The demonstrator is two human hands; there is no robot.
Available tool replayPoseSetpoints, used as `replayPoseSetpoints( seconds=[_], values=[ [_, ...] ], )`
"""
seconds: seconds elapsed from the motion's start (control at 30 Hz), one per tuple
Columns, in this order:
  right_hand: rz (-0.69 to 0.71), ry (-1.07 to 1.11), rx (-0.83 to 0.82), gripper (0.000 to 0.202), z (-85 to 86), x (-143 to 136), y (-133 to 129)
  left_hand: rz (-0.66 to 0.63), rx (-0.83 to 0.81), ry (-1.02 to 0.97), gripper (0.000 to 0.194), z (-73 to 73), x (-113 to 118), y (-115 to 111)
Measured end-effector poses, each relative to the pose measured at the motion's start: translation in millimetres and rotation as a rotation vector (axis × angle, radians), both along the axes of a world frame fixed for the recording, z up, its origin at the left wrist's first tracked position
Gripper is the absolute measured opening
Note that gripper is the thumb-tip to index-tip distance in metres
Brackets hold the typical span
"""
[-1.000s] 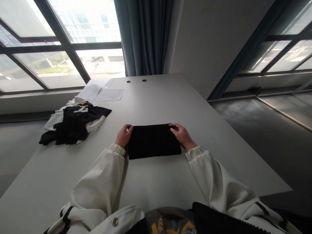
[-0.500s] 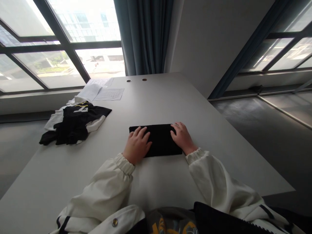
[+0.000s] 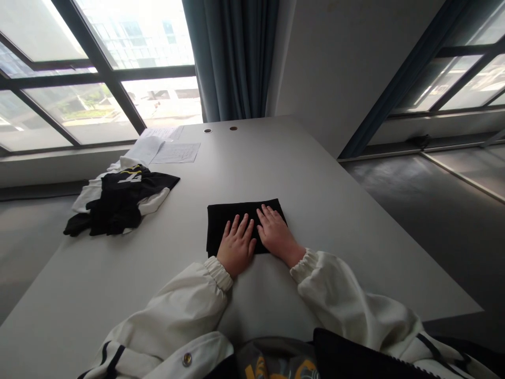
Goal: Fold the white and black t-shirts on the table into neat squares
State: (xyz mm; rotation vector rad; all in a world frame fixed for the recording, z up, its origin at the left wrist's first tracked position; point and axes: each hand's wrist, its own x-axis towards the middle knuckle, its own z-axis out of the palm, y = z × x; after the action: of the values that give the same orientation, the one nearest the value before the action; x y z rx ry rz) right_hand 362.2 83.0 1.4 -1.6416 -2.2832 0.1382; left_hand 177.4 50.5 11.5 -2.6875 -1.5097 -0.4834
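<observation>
A black folded cloth (image 3: pixel 221 223) lies flat on the white table (image 3: pixel 339 221) in front of me. My left hand (image 3: pixel 237 246) rests on its lower middle, fingers spread and pointing away from me. Close by on the right, my right hand (image 3: pixel 276 234) lies on the cloth's right part with its fingers stretched out. Neither hand grips anything. The hands cover part of the cloth's near edge and right side.
A heap of black and white clothing (image 3: pixel 120 202) lies at the table's left edge. Behind it are sheets of paper (image 3: pixel 177 152). Two round holes sit near the far edge, before a blue curtain (image 3: pixel 234 63) and windows.
Both hands have moved inward over the cloth, the left one to the right and nearer, the right one to the left. The cloth's left side is now uncovered, and its right edge has shifted left.
</observation>
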Motion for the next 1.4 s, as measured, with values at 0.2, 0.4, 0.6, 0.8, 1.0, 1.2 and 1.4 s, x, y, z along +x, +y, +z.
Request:
replayPoseSetpoints(
  seconds=[0.2,0.4,0.6,0.8,1.0,1.2,1.4],
  values=[
    [-0.003,-0.014,-0.031,0.061,8.1,2,-1,0.088,-0.010,-0.027,0.055,3.0,-8,12],
    [-0.009,-0.016,-0.061,0.063,11.5,7,2,0.183,-0.027,-0.072,0.052,6.2,-29,33],
    [-0.106,0.022,-0.060,0.073,0.4,18,11,0.320,-0.089,-0.117,0.055,0.7,-59,55],
    [-0.204,0.063,-0.036,0.079,-16.8,34,24,0.352,-0.152,-0.265,0.061,-15.0,-82,76],
    [-0.244,0.116,-0.009,0.073,-23.0,46,29,0.332,-0.158,-0.350,0.053,-12.7,-87,80],
    [-0.191,0.315,0.051,0.063,-18.2,52,33,0.269,-0.189,-0.497,0.044,-5.0,-94,83],
    [-0.128,0.795,-0.007,0.055,-13.0,62,38,0.284,-0.227,-0.664,0.038,6.3,-99,82]
  ],
)
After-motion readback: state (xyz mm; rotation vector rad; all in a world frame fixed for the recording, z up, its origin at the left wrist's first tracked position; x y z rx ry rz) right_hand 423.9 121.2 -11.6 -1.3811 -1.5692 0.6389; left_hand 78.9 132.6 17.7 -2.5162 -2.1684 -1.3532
